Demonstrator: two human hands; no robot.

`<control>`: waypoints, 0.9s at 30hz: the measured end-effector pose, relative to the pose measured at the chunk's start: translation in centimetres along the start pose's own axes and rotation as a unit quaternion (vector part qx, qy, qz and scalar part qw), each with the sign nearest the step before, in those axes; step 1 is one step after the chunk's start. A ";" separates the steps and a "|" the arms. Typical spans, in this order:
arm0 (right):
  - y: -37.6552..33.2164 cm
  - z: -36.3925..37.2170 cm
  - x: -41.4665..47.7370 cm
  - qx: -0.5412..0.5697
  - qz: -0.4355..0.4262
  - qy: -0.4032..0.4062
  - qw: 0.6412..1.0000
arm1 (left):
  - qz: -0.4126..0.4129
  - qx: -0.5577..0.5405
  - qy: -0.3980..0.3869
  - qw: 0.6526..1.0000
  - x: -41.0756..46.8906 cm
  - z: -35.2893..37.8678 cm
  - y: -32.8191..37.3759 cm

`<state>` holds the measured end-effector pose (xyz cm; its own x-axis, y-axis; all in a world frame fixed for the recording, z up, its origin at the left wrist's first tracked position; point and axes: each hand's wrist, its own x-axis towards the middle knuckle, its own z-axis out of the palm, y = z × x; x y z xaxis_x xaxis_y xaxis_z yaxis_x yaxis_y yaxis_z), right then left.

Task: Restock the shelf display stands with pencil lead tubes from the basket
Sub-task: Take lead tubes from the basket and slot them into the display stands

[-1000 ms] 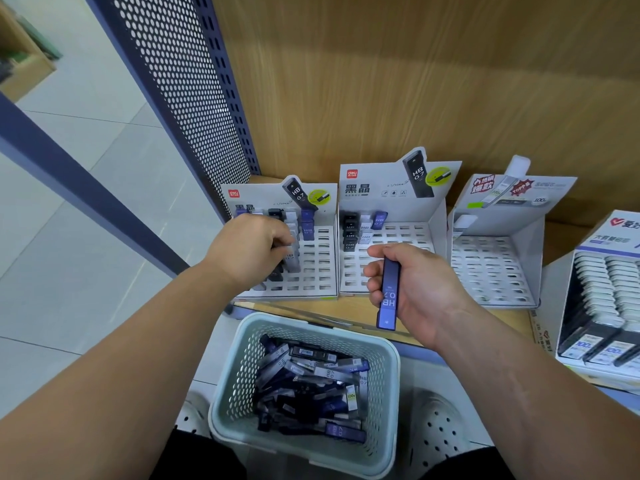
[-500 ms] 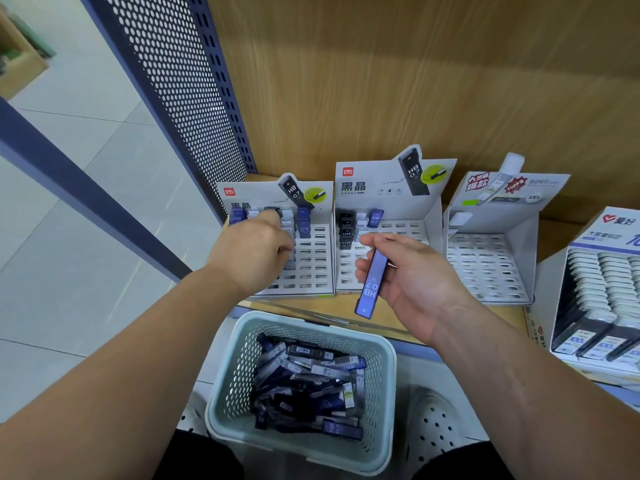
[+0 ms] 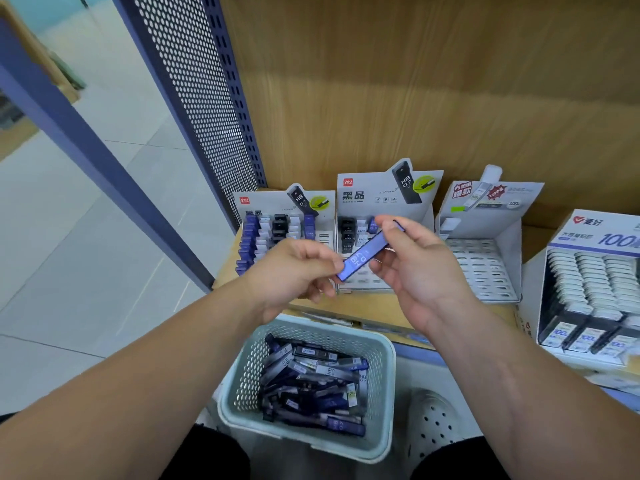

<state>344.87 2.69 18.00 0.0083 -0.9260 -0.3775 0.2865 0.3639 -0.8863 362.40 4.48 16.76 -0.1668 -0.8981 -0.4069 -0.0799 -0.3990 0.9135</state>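
A blue pencil lead tube (image 3: 363, 257) marked HB 0.7 is held slanted between both hands in front of the middle display stand (image 3: 388, 188). My right hand (image 3: 419, 268) grips its upper end with thumb and fingers. My left hand (image 3: 294, 275) pinches its lower end. The left display stand (image 3: 277, 202) holds several blue, white and black tubes in rows. The middle stand has a few black and white tubes at its back left. A pale green basket (image 3: 388, 355) below the shelf holds several loose tubes.
A third white stand (image 3: 485, 268) to the right has bare slots. A box of white tubes (image 3: 595, 282) sits at the far right. A perforated blue side panel (image 3: 194, 98) bounds the shelf on the left. A wooden back wall rises behind.
My left hand left the left stand and came right to the tube. My right hand lifted the tube and tilted it toward the left hand.
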 end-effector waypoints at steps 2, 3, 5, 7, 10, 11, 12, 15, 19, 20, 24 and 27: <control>-0.2 0.3 -0.8 0.000 -0.007 -0.008 1.000 | 0.003 0.007 0.026 1.000 -0.6 -0.5 1.0; -0.3 0.4 -1.2 -0.009 -0.015 -0.014 1.000 | 0.008 0.018 0.040 0.999 -0.9 -0.8 1.6; -0.8 0.7 -1.9 -0.055 -0.044 -0.027 0.997 | 0.027 0.048 0.076 0.996 -1.6 -1.5 3.0; -1.3 1.0 -2.6 -0.131 -0.079 -0.057 0.987 | 0.049 0.068 0.117 0.990 -2.5 -2.3 4.3; -1.8 1.6 -3.4 -0.257 -0.117 -0.128 0.951 | 0.086 0.110 0.137 0.981 -4.1 -3.5 5.7; -1.8 1.9 -3.7 -0.295 -0.133 -0.157 0.933 | 0.094 0.118 0.132 0.980 -4.6 -3.7 5.8; -1.7 2.3 -4.0 -0.333 -0.151 -0.185 0.912 | 0.101 0.122 0.125 0.979 -5.0 -3.9 5.9; -1.0 4.0 -4.3 -0.433 -0.205 -0.217 0.850 | 0.122 0.112 0.116 0.979 -5.4 -4.6 5.7; -0.2 5.2 -3.5 -0.373 -0.193 -0.207 0.884 | 0.124 0.042 0.088 0.988 -4.4 -5.3 5.8; 0.0 5.1 -3.1 -0.359 -0.179 -0.199 0.894 | 0.115 0.030 0.077 0.990 -3.9 -5.7 5.6; 1.0 3.6 -1.1 -0.396 -0.171 -0.123 0.894 | 0.123 0.283 0.148 0.940 -0.6 -8.9 3.0; 1.8 2.0 0.4 -0.454 -0.181 -0.060 0.870 | 0.087 0.529 0.169 0.827 1.2 -11.7 0.1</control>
<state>347.28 2.83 16.75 0.1917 -0.9804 -0.0463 -0.5833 -0.0758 -0.8087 373.70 1.19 16.38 0.0036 -0.9967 -0.0807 -0.9286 -0.0333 0.3696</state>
